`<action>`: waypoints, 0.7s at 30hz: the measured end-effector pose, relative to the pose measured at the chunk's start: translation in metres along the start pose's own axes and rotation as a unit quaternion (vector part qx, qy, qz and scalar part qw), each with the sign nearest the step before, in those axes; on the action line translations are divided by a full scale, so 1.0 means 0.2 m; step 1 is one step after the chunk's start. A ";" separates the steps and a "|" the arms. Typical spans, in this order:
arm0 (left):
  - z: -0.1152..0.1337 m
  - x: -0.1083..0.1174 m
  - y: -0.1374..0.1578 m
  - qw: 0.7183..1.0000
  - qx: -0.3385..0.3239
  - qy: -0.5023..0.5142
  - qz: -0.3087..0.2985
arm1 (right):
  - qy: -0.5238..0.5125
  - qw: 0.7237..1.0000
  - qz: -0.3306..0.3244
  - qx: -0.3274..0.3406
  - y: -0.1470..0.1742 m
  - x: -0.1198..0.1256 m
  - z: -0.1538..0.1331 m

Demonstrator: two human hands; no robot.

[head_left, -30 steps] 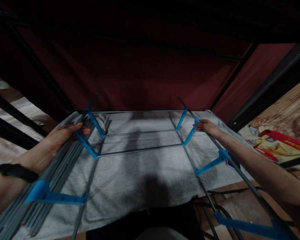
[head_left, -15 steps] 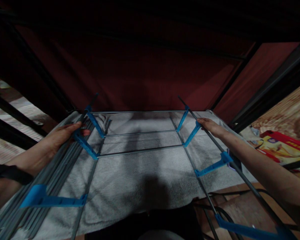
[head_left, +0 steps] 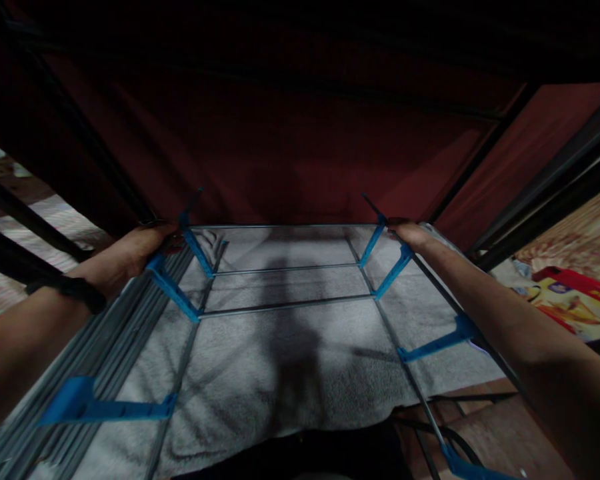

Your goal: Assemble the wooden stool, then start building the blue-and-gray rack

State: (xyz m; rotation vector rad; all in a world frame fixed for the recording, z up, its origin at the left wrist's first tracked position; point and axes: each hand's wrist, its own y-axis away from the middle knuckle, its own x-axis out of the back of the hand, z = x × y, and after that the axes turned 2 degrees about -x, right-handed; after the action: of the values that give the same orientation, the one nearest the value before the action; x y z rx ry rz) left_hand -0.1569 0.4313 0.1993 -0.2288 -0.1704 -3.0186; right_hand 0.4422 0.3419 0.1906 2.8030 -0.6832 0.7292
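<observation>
A frame of grey metal tubes (head_left: 290, 305) joined by blue plastic connectors (head_left: 175, 288) lies in front of me. At its far left, my left hand (head_left: 147, 245) is closed around the outer tube, between two connectors; its fingertips are dim and partly hidden. On the opposite side, my right hand (head_left: 409, 235) grips the right outer tube (head_left: 435, 283), close behind the far right connector (head_left: 373, 243). Two crossbars link the inner tubes. The near ends of the frame run out of the picture.
Under the frame is a grey fleecy blanket (head_left: 300, 360). Several loose grey tubes (head_left: 123, 333) lie along its left side. Dark red panels (head_left: 290, 160) with black bars rise behind. A red and yellow box (head_left: 575, 300) sits at right, above dark curved metal bars (head_left: 455, 427).
Both hands have slid forward along the outer tubes, toward the far connectors. My view has shifted slightly, while the frame stays in nearly the same place.
</observation>
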 end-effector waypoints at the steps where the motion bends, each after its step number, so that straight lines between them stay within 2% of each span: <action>1: 0.00 0.00 -0.01 1.000 0.007 -0.001 0.001 | -0.004 1.000 0.011 -0.010 -0.01 -0.02 0.00; 5: 0.01 0.00 -0.03 1.000 0.023 -0.007 0.017 | -0.022 0.999 0.019 -0.035 0.00 -0.04 0.01; 10: 0.00 0.00 0.01 0.999 0.020 0.026 -0.037 | -0.083 0.994 0.018 -0.065 0.02 -0.03 0.02; 13: 0.00 0.01 0.02 0.997 0.031 0.053 -0.046 | -0.101 0.990 0.020 -0.092 0.03 -0.04 0.01; 21: -0.01 -0.01 0.02 0.996 0.043 0.077 -0.018 | -0.126 0.984 0.003 -0.125 0.07 -0.05 -0.02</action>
State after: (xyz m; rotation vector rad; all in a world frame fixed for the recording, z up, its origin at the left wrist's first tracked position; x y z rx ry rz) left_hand -0.1550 0.4275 0.1972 0.0140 -0.2936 -3.0394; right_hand 0.4269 0.3350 0.1894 2.6826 -0.7652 0.2658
